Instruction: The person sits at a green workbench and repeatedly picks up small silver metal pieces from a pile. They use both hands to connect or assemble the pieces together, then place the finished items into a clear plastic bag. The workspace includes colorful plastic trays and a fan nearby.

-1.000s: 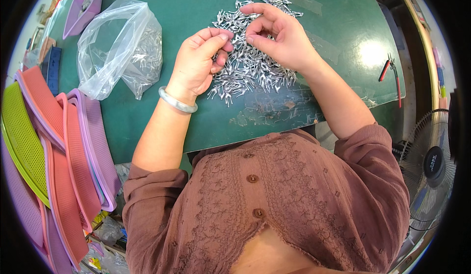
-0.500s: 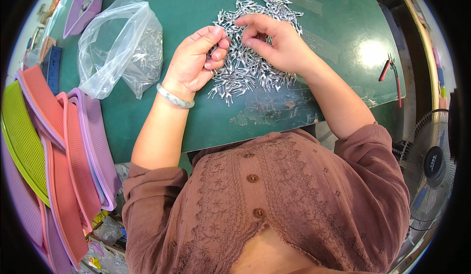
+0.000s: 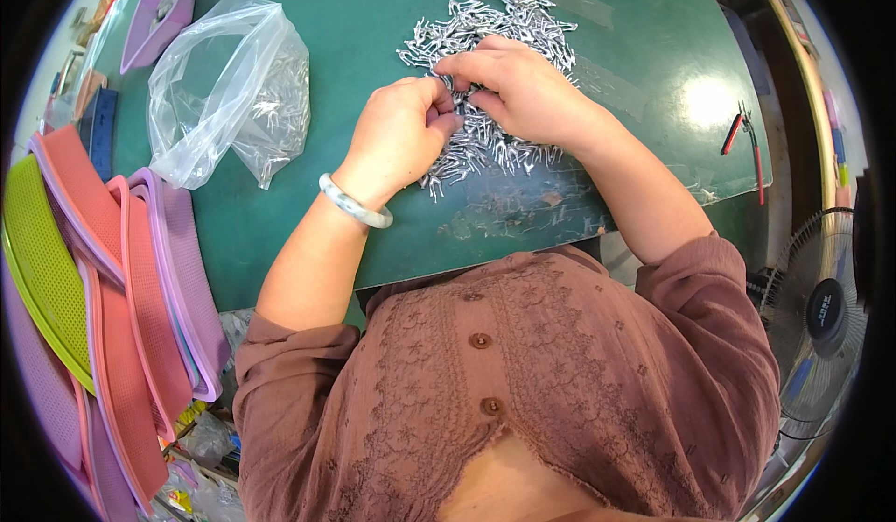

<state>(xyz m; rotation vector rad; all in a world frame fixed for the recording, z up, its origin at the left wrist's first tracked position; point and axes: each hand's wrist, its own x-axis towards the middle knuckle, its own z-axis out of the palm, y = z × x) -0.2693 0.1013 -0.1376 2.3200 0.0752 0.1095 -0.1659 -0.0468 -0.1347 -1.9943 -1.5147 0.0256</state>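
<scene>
A heap of small silver forked metal pieces [image 3: 495, 153] lies on the green table [image 3: 280, 242]. At its left side, my left hand [image 3: 397, 130] is turned back up, with thumb and fingers curled together low over the pieces. Whatever sits in those fingers is hidden. Over the middle of the heap, my right hand [image 3: 532, 92] is bent inward with its fingers curled. Its forefinger reaches close to the left fingertips, and its thumb points down at the pieces. I cannot make out what it holds. A pale bangle [image 3: 355, 203] circles my left wrist.
Left of the heap stands an open clear plastic bag [image 3: 280, 102] with similar metal pieces inside. A purple tray [image 3: 159, 18] is at the far left. Stacked pink, purple and green baskets [image 3: 140, 307] crowd the left edge. Red-handled pliers [image 3: 731, 134] lie right; a fan [image 3: 821, 317] stands beyond.
My left hand has moved right and turned from palm showing to back up over the heap. My right hand has dropped slightly, its forefinger bending down towards the left fingers.
</scene>
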